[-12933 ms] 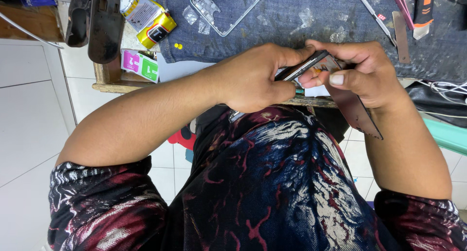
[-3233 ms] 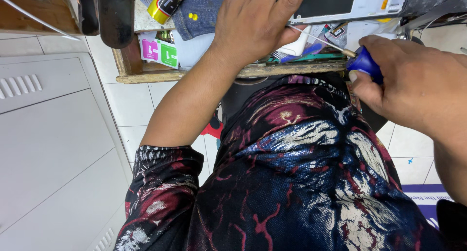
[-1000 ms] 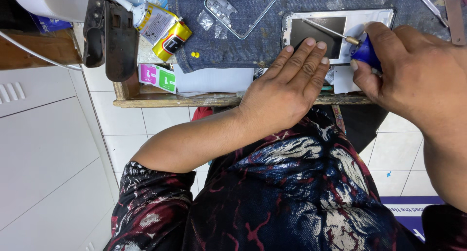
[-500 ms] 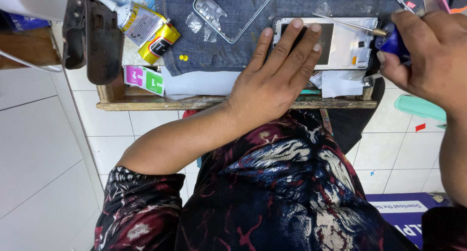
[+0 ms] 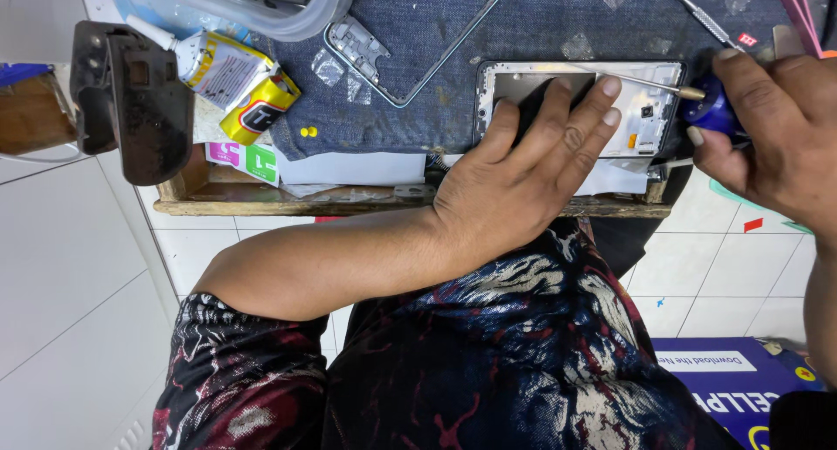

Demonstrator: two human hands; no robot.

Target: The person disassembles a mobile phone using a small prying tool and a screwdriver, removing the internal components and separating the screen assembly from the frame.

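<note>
Table point(image 5: 401, 207): a small wooden tray-like top, near edge toward the person, with a denim cloth point(image 5: 436, 57) spread over most of it.
Opened phone point(image 5: 649, 119): lies face down on the cloth at the near right corner of the table, back off, metal plate and small parts exposed.
Left hand point(image 5: 523, 184): flat on the phone, fingers spread over its left half, palm at the near edge; open and pressing, gripping nothing.
Right hand point(image 5: 776, 145): at the right edge, its grip wrapped tight around the blue handle of the screwdriver point(image 5: 689, 97).
Screwdriver shaft: thin and metal, it runs leftward across the phone's top edge; its tip is hidden near the left fingertips.
Doing it well: I judge the flat hand should keep the phone from sliding on the cloth while the driver stays seated in the screw head, turning with light pressure.
Spare frame point(image 5: 410, 40): an empty phone frame, on the cloth toward the far edge.
Glue tube point(image 5: 218, 62): white, at the far left corner beside a yellow pack point(image 5: 261, 110).
Yellow specks point(image 5: 308, 132): two, on the cloth's left edge.
</note>
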